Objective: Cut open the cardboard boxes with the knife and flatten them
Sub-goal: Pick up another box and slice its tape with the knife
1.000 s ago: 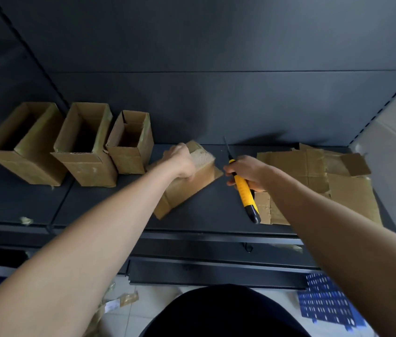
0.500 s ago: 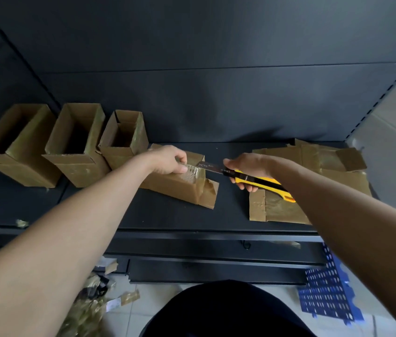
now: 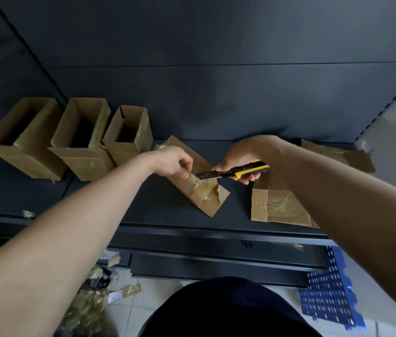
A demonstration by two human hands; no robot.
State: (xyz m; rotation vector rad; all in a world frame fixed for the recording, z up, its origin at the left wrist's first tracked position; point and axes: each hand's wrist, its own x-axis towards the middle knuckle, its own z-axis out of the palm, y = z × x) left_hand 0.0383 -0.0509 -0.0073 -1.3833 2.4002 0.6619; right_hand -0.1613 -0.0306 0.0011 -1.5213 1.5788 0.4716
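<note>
On the dark shelf (image 3: 158, 210), a lying box (image 3: 204, 200) is gripped at one end by the left hand (image 3: 171, 161), and the knife (image 3: 238, 173), clasped in the right hand (image 3: 237, 154), is laid against the tape (image 3: 203, 187). Flattened cardboard (image 3: 279, 207) is piled beside it; three upright boxes (image 3: 82, 161) are left to be flattened.

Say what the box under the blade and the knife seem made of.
Box: brown cardboard, matte, its seam covered in glossy, wrinkled clear tape. Knife: handle probably plastic, yellow and black, smooth sheen; blade likely metal, dark and thin.
</note>
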